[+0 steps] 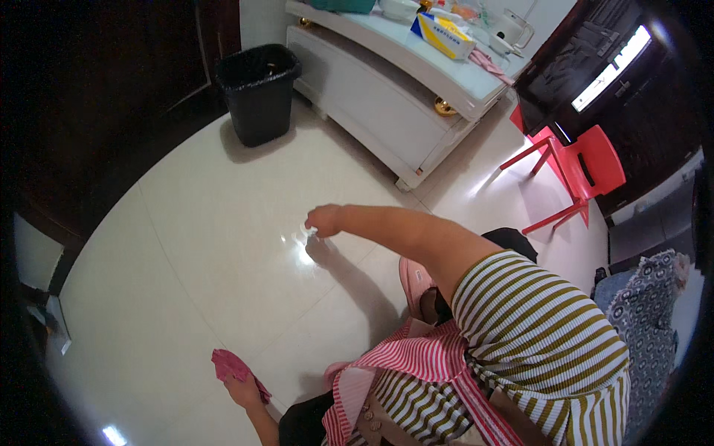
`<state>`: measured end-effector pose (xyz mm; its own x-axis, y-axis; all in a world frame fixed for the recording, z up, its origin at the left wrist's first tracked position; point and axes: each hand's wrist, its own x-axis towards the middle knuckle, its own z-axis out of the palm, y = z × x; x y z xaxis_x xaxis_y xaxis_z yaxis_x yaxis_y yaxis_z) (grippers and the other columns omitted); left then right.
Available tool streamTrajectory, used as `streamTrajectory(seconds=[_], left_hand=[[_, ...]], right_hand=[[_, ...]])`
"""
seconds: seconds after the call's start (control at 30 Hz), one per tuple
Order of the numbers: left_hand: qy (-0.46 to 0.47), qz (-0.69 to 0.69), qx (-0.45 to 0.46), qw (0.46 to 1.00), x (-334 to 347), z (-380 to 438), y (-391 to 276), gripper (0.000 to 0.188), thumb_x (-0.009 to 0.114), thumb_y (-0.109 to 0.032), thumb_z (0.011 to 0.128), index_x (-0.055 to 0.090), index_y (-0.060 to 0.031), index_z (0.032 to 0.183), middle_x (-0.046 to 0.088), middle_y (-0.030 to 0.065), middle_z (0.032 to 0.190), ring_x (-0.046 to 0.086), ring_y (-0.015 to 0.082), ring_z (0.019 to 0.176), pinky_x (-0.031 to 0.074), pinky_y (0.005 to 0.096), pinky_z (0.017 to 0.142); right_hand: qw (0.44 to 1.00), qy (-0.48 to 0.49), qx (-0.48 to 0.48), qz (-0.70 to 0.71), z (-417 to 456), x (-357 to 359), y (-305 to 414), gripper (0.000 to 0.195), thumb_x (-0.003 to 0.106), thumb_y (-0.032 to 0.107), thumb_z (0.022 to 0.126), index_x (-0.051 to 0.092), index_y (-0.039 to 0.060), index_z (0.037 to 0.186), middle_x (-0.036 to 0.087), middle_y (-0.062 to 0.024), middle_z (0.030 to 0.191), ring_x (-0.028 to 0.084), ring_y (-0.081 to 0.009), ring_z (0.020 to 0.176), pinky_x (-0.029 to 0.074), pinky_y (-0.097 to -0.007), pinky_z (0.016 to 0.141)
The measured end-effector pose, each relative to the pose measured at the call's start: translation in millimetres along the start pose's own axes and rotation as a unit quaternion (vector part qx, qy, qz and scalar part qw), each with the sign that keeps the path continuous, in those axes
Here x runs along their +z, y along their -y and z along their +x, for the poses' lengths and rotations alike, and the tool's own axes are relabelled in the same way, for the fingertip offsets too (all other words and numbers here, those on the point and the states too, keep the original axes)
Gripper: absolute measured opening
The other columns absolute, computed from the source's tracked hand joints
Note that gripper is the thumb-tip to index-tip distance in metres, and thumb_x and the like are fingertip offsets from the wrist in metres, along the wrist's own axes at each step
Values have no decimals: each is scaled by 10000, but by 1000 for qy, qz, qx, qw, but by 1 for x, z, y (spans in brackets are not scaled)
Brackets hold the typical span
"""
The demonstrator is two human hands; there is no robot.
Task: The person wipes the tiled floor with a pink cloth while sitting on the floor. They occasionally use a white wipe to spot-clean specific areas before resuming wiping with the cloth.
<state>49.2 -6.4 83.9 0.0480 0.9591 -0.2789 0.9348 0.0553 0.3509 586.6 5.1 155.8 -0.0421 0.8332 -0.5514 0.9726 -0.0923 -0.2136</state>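
Note:
My left hand (243,391) grips a crumpled dark pink cloth (231,365), low over the pale tiled floor (184,267) at the lower left. With the arm stretched forward, my right hand (325,220) is above the floor near the middle, its fingers curled. A small whitish patch shows at its fingertips; whether that is a held scrap or glare from the floor is unclear. Below my right arm a pink shoe (414,281) is visible. A red-and-white striped apron (413,357) hangs over the striped shirt (535,301).
Ahead stands a black lined bin (259,97), beside a white cabinet (357,92). On its glass top are a yellow, white and blue box (443,36), a pink cloth (488,64) and a white jug (510,30). A red chair (594,167) stands right; patterned fabric (641,318) lies nearer.

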Motion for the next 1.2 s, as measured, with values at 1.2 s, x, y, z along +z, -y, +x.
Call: streamTrajectory(seconds=[1.2], left_hand=[[12, 86, -72, 994, 31, -5, -12, 756, 687, -142, 734, 320, -17, 1383, 370, 303, 1344, 468, 464, 1156, 426, 494, 978]], right_hand=[[754, -484, 401, -190, -307, -369, -413, 372, 662, 263, 841, 617, 91, 1168, 612, -193, 1159, 593, -318, 1074, 473, -394, 900]])
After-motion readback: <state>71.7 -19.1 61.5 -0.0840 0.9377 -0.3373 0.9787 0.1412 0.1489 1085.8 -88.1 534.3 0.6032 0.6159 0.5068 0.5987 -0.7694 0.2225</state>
